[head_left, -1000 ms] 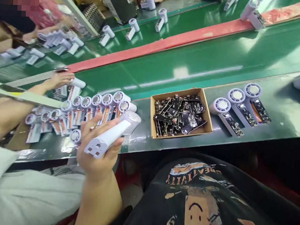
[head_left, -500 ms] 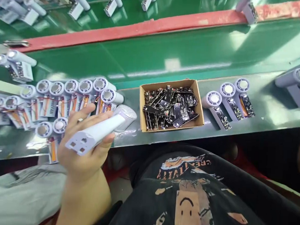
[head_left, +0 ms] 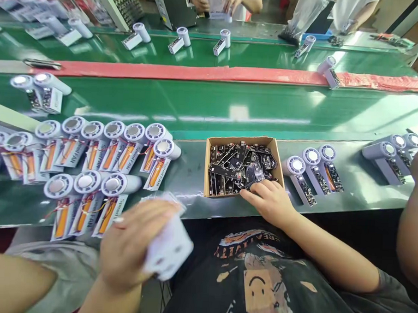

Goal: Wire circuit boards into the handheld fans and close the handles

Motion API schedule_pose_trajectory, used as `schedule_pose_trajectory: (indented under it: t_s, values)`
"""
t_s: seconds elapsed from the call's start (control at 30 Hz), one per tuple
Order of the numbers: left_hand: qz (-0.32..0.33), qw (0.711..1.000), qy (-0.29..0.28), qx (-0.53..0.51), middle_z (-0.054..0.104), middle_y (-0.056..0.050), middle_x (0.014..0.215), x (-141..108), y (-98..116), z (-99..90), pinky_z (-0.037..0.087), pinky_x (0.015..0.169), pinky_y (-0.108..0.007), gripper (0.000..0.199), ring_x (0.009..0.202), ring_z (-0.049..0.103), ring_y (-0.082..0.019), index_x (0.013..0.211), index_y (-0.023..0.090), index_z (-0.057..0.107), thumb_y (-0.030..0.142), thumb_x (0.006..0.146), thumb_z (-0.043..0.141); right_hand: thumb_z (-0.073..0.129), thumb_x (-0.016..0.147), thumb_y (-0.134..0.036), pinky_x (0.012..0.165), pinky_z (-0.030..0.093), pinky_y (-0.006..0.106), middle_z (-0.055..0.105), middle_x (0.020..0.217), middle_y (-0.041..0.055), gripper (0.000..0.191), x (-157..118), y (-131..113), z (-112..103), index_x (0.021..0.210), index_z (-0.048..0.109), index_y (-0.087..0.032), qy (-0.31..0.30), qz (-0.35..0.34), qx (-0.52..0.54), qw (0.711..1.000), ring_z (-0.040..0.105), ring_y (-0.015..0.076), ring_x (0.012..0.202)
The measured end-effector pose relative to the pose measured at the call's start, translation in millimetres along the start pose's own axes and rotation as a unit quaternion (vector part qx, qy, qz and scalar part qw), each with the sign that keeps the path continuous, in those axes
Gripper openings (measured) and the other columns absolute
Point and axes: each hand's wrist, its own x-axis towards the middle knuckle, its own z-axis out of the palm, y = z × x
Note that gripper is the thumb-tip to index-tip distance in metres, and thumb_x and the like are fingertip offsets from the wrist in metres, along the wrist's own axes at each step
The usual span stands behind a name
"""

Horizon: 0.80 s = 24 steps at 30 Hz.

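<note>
My left hand (head_left: 131, 241), smeared by motion, is closed around a pale lavender handheld fan (head_left: 170, 254), held in front of the bench's near edge. The fan's end with small square openings faces me; the rest is partly hidden by the fingers. At the cardboard box (head_left: 208, 165), my right hand (head_left: 271, 200) reaches over the front right rim, fingers stretched forward and somewhat apart. Its fingertips are at the black circuit boards (head_left: 229, 172) heaped inside, with nothing visibly gripped. Left of the box stand fans with orange batteries (head_left: 156, 172) in open handles.
Several fans with circuit boards (head_left: 306, 190) lie right of the box, more farther right. Behind runs a green conveyor (head_left: 197, 100) with a red strip (head_left: 146, 71) and fans beyond. Co-workers' arms (head_left: 16, 277) show at both sides, and a person's hands (head_left: 233, 0) across.
My left hand has moved down and right with the fan, turning it. My right hand has come into view at the box. The view has tilted up, and more battery fans show at lower left.
</note>
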Motion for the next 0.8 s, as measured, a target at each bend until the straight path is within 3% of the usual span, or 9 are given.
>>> schedule_pose_trajectory:
  t_s: [0.07,0.1,0.2,0.3,0.37,0.47,0.6,0.73,0.8]
  values:
    - [0.131,0.985,-0.102,0.056,0.077,-0.006,0.101,12,17,1.9,0.06,0.071,-0.039,0.044,0.086,0.074,-0.026,0.128,0.027,0.057,0.032,0.084,0.06,0.057,0.093,-0.014,0.065,0.031,0.031,0.066,0.088,0.0031,0.025,4,13,10,0.111,0.068,-0.028,0.011,0.017,-0.011,1.0,0.049,0.0167,0.078]
    - [0.161,0.973,-0.144,0.081,0.077,-0.006,0.095,18,26,8.4,0.059,0.066,-0.037,0.033,0.081,0.073,-0.024,0.118,0.022,0.063,0.03,0.086,0.061,0.057,0.093,-0.016,0.065,0.03,0.031,0.066,0.089,0.0031,0.024,6,20,11,0.111,0.068,-0.028,0.016,0.016,-0.011,1.0,0.048,0.0166,0.078]
    - [0.174,0.948,-0.232,0.134,0.07,-0.004,0.071,37,47,43.6,0.05,0.051,-0.035,0.013,0.059,0.066,-0.022,0.093,0.017,0.068,0.028,0.086,0.064,0.057,0.093,-0.017,0.066,0.033,0.03,0.067,0.088,0.0027,0.022,12,32,6,0.111,0.068,-0.027,0.02,0.009,0.004,1.0,0.05,0.0163,0.077]
    - [0.148,0.928,-0.307,0.147,0.067,-0.005,0.067,57,56,81.7,0.047,0.055,-0.035,0.012,0.062,0.067,-0.025,0.084,0.016,0.066,0.026,0.08,0.072,0.051,0.095,-0.018,0.072,0.043,0.031,0.067,0.094,0.0041,0.023,15,31,-2,0.11,0.068,-0.025,0.047,0.044,0.066,0.996,0.056,0.017,0.082]
    - [0.141,0.923,-0.321,0.155,0.068,-0.007,0.07,70,59,98.3,0.047,0.06,-0.035,0.004,0.068,0.068,-0.025,0.082,0.016,0.066,0.02,0.082,0.069,0.049,0.096,-0.018,0.08,0.048,0.034,0.066,0.1,0.0066,0.024,14,29,-8,0.111,0.066,-0.023,0.091,0.087,0.108,0.986,0.059,0.0186,0.09]
    - [0.176,0.937,-0.257,0.159,0.073,-0.01,0.094,81,63,104.6,0.05,0.066,-0.037,0.014,0.077,0.069,-0.024,0.099,0.016,0.068,0.016,0.089,0.058,0.052,0.093,-0.017,0.086,0.05,0.039,0.065,0.107,0.0083,0.025,3,26,-18,0.115,0.064,-0.023,0.142,0.123,0.133,0.973,0.06,0.0211,0.098]
    - [0.231,0.961,-0.135,0.065,0.067,-0.009,0.129,71,48,85.3,0.051,0.095,-0.046,0.032,0.111,0.065,-0.028,0.125,0.023,0.058,0.029,0.093,0.057,0.058,0.087,-0.011,0.089,0.049,0.043,0.064,0.111,0.0079,0.032,-25,18,-26,0.115,0.062,-0.025,0.189,0.11,0.129,0.967,0.059,0.023,0.102]
    - [0.103,0.994,-0.028,0.024,0.07,-0.012,0.12,44,17,66.2,0.052,0.098,-0.041,0.035,0.109,0.066,-0.022,0.127,0.02,0.054,0.022,0.092,0.057,0.061,0.086,-0.011,0.084,0.047,0.039,0.068,0.102,0.0051,0.026,-42,1,-20,0.108,0.064,-0.024,0.143,0.058,0.138,0.978,0.057,0.0214,0.094]
    - [0.059,0.997,-0.031,0.03,0.072,-0.011,0.113,33,10,65.3,0.052,0.096,-0.042,0.031,0.105,0.067,-0.023,0.121,0.021,0.058,0.021,0.09,0.059,0.06,0.088,-0.016,0.086,0.045,0.04,0.069,0.107,0.0062,0.022,-40,-7,-12,0.109,0.065,-0.022,0.089,0.05,0.135,0.986,0.057,0.0224,0.098]
